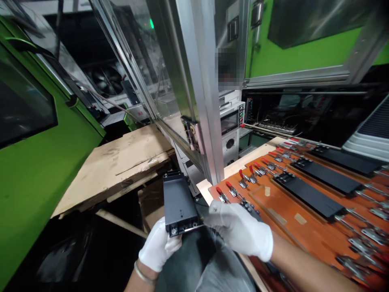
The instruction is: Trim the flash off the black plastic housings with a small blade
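Note:
My left hand, in a white glove, grips the near end of a long black metal housing from below. The housing is tilted, its far end pointing away from me. Small screws or posts and a thin bright edge show at its near end. My right hand, also gloved, is beside that end with thumb and fingers pressed together; what they hold, if anything, is too small and blurred to name. Right of it lies an orange fixture board with red-handled toggle clamps and several black housings in its slots.
A cardboard-covered table stands to the left, beside a green machine. An aluminium door frame with a hinge rises right in front of me. Behind it are a control box and another green machine panel.

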`<state>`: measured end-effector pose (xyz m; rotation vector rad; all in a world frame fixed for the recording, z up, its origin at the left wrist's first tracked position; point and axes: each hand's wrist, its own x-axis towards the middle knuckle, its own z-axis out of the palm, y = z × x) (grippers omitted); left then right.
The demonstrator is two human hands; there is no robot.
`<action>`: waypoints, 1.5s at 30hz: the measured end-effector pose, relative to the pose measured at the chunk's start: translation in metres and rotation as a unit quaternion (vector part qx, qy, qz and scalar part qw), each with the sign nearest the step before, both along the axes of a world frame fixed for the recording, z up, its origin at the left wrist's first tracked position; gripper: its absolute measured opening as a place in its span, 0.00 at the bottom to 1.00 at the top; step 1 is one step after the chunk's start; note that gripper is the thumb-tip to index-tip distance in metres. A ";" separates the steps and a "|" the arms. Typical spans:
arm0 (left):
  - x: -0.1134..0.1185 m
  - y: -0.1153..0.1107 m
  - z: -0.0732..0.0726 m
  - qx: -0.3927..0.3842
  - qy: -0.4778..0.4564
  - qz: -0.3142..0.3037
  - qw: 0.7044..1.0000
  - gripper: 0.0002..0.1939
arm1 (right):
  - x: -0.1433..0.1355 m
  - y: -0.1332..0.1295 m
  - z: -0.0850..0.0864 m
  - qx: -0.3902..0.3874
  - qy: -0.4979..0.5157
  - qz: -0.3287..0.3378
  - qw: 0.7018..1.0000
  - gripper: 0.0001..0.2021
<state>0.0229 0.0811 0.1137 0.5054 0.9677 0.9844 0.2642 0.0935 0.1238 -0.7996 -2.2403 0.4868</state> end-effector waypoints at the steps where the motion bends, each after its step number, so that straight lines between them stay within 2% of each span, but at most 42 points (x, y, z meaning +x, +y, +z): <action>1: -0.001 0.000 -0.001 0.002 0.002 0.002 1.000 0.15 | 0.000 0.000 -0.001 -0.007 0.015 0.010 1.000 0.13; 5: -0.003 0.001 -0.006 -0.013 0.000 -0.007 1.000 0.17 | -0.002 0.000 -0.002 0.019 0.057 -0.010 0.998 0.14; 9: -0.004 -0.002 -0.011 -0.015 0.033 0.005 0.999 0.15 | -0.003 -0.001 -0.005 -0.034 0.038 0.006 0.999 0.13; 12: -0.007 -0.006 -0.010 -0.028 0.038 0.006 0.999 0.16 | -0.004 0.000 -0.007 -0.027 0.056 0.011 0.998 0.13; 15: -0.013 -0.009 -0.009 -0.015 0.056 0.008 0.998 0.16 | -0.007 0.002 -0.008 -0.062 0.029 0.034 0.997 0.12; 19: -0.020 -0.010 -0.010 -0.034 0.041 0.013 0.999 0.16 | -0.014 0.004 -0.009 -0.074 0.072 0.050 0.993 0.11; 22: -0.020 -0.010 -0.009 -0.038 0.039 0.024 0.998 0.16 | -0.020 0.005 -0.011 -0.091 0.057 0.057 0.993 0.11; 26: -0.016 -0.012 -0.006 -0.040 0.042 0.018 0.998 0.16 | -0.025 0.005 -0.014 -0.091 0.106 0.052 0.989 0.11; 31: -0.015 -0.013 -0.009 0.005 0.084 0.006 0.996 0.12 | -0.021 0.004 -0.015 -0.115 0.077 0.078 0.987 0.11; 35: -0.015 -0.012 -0.014 -0.003 0.043 -0.023 0.999 0.14 | -0.017 0.003 -0.015 -0.078 0.066 0.038 0.994 0.12; 39: -0.014 -0.011 -0.016 -0.010 0.041 -0.014 0.999 0.12 | -0.016 -0.002 -0.015 -0.101 0.010 0.044 0.994 0.12; 43: -0.016 -0.012 -0.014 -0.017 0.005 -0.038 0.999 0.12 | -0.018 -0.006 -0.013 -0.056 0.008 0.006 0.998 0.13; 45: -0.018 -0.013 -0.014 -0.008 0.008 -0.037 0.999 0.12 | -0.020 -0.008 -0.012 -0.059 -0.008 0.012 0.998 0.13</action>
